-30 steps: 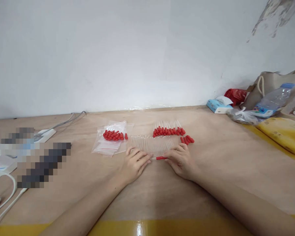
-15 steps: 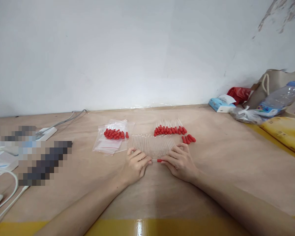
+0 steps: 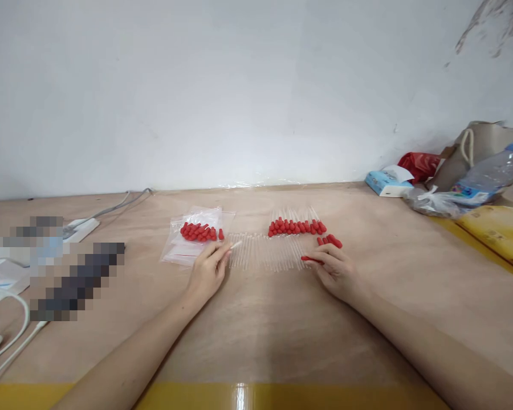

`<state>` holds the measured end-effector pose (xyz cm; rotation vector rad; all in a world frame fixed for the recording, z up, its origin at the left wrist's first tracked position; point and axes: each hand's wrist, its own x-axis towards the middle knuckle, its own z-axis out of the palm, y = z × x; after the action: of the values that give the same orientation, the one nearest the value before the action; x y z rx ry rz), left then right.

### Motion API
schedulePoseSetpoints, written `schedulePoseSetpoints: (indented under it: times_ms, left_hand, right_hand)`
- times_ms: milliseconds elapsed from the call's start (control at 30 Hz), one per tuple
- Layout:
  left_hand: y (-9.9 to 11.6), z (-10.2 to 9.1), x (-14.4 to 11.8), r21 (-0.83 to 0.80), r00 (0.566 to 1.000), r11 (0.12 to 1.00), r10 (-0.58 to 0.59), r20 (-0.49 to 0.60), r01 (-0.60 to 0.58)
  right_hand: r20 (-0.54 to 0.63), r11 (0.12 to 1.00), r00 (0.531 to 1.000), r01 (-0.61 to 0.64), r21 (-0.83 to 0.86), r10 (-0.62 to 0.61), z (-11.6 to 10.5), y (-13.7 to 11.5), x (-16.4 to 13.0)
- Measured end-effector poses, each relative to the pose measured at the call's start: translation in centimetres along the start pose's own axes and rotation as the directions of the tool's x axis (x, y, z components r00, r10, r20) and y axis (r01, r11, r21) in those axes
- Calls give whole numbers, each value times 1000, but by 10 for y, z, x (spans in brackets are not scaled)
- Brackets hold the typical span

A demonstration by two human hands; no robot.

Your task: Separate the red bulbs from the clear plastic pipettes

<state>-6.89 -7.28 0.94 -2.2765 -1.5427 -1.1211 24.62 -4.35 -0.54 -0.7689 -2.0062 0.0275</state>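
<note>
Head cam: left hand (image 3: 207,272) pinches a clear glass tube (image 3: 236,245) by the bag of red caps (image 3: 199,232), right hand (image 3: 336,271) pinches a red-capped dropper (image 3: 310,259) near the laid-out tube row (image 3: 267,254) on the desk (image 3: 256,330), everything within easy reach.

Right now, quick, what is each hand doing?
Left hand: fingers pinched on a clear glass tube beside the row of tubes.
Right hand: fingers pinched on a red rubber cap.
</note>
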Motion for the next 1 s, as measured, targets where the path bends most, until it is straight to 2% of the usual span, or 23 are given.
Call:
schedulePoseSetpoints:
  times_ms: [67,167,400,467,567,700,800,1000]
  left_hand:
    - [-3,4,4,34,1000,999,-11,-28,12]
    - [-8,8,8,87,999,996,-7,-50,11]
    - [-17,12,8,131,997,988,-78,-25,81]
    - [-15,12,7,129,995,987,-101,6,100]
    - [-8,11,6,102,990,987,-132,45,127]
    - [3,9,5,65,986,987,-153,66,149]
    - [9,7,4,51,984,986,-161,80,157]
    - [8,7,4,0,977,978,-207,50,208]
  right_hand:
    - [-55,997,998,-33,63,36,3,1,3]
    - [-127,996,989,-73,58,80,5,1,7]
    - [-155,965,970,-212,-155,188,-10,15,9]
    - [-204,925,943,-307,-223,264,-15,21,10]
    - [-272,849,876,-464,-254,397,-22,34,9]
    - [-299,798,821,-557,-230,486,-29,50,6]
    - [-296,799,838,-535,-274,459,-29,53,5]
    - [-186,838,951,-306,-452,247,-20,39,8]
